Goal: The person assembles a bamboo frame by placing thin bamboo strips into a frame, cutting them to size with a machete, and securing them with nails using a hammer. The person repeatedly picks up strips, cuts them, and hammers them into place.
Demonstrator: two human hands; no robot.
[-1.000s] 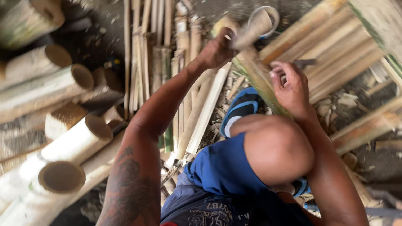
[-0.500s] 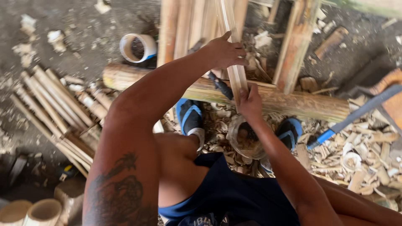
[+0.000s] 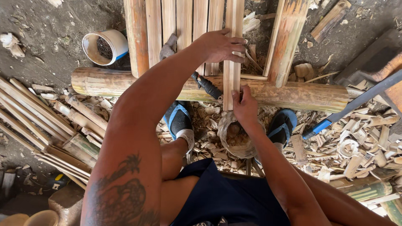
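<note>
Bamboo work seen from above, by a seated person looking down past their knees. A thick bamboo pole lies crosswise on the dirt floor, and split slats rest on it side by side, running away from the viewer.

Half a second ago the view was already here, with the left hand on the slats and the right hand lower, near a small can; 1 second ago the view pointed elsewhere, at a stack of round poles. Now both hands have closed on 1 slat, the rightmost of the row, whose near end sticks out just over the pole. That suggests the slat is being set or nudged into line beside its neighbours.

The left hand lies palm down across the slat farther up, fingers curled over its right edge and pressing it flat. The right hand pinches the slat's near end between thumb and fingers.

A hammer lies on the row under the left forearm, its dark grip crossing the pole. Another wide slat leans on the pole to the right, apart from the row. A blue-handled tool lies at the far right.

Between 2 feet in blue sandals sits the can, just below the right hand. A white cup stands at upper left. Shavings litter the floor at right; thin strips are piled at left.
</note>
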